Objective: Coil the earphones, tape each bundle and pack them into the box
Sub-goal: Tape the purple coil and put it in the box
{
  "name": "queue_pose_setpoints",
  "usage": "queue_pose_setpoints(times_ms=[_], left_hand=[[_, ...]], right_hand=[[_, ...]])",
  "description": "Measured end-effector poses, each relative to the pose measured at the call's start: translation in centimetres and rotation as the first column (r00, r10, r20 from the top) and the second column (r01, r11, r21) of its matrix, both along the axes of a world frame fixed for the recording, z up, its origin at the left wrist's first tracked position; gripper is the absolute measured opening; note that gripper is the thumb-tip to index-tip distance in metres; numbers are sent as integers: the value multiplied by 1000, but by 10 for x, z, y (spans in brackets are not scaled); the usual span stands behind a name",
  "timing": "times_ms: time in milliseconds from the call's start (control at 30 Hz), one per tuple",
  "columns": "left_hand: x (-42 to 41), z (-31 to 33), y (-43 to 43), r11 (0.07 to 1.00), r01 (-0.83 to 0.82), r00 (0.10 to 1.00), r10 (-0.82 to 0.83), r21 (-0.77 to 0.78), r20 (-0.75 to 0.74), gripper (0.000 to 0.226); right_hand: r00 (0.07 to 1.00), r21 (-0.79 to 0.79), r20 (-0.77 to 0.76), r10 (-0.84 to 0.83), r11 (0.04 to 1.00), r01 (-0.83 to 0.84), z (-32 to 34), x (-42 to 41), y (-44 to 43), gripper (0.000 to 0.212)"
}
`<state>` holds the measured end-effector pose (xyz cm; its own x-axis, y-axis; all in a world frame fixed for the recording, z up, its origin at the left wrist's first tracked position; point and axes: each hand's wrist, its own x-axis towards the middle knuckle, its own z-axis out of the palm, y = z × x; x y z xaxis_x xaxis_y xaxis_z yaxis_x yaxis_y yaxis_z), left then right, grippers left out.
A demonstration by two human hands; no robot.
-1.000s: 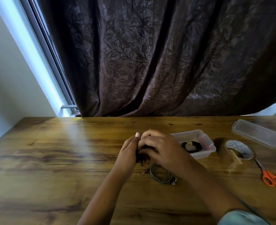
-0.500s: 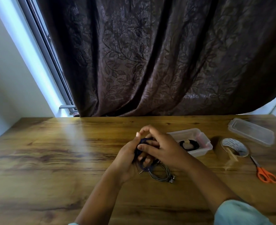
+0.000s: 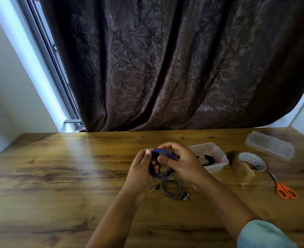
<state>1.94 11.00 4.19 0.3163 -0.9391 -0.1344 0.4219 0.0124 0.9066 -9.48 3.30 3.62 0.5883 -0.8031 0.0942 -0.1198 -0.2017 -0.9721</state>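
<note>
While working over the middle of the desk (image 3: 58, 176), has on the near side of the hands the grey earphones (image 3: 172, 191), lying coiled on the wood between the forearms, plug and buds poking out, no tape to be seen on them, so easy to sweep or snag with a wrist. Just beyond, grips the blue earphones (image 3: 161, 176) in both hands, clear of the wood: curls the left hand (image 3: 140, 169) round one side of the loops, closes the bent fingers and thumb of the right hand (image 3: 183, 165) on the other. Shows no tape on this coil either. Risks, by my judgement, springing the loops apart on any slackening; must free one hand for tape, and may not hold a springy cord in a single grip. Risks too dropping a loop onto the grey cord and tangling both. Further off, behind the right hand, has the box (image 3: 217, 154) open with a black bundle (image 3: 208, 160) inside. Toward the right edge, has scissors (image 3: 285, 190), then tape roll (image 3: 251, 163), and the lid (image 3: 269, 145) by the far right corner — a reach past the box, apt to nudge it or drag the coil undone.
</note>
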Motion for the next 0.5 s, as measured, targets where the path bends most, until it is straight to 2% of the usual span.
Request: queue_pose_setpoints(times_ms=[67, 200, 333, 400, 500], left_hand=[[-1, -1, -1, 1000, 2, 999, -3, -28, -40, 24], [-4, -2, -4, 999, 32, 999, -34, -42, -34, 25], [-8, -7, -7, 997, 69, 989, -65, -25, 131, 27], [-11, -7, -11, 996, 88, 963, -81, -13, 255, 28], [-14, -7, -22, 999, 44, 952, -39, -9, 305, 24]], right_hand=[[999, 61, 46, -28, 998, 26, 0, 0, 0, 23], [996, 76, 53, -73, 995, 69, 0, -3, 1, 23], [992, 125, 84, -99, 988, 88, 0, -10, -2, 21], [976, 246, 195, -97, 968, 47, 1, -15, -3, 25], [934, 403, 341, -106, 914, -43, -3, -25, -4, 30]])
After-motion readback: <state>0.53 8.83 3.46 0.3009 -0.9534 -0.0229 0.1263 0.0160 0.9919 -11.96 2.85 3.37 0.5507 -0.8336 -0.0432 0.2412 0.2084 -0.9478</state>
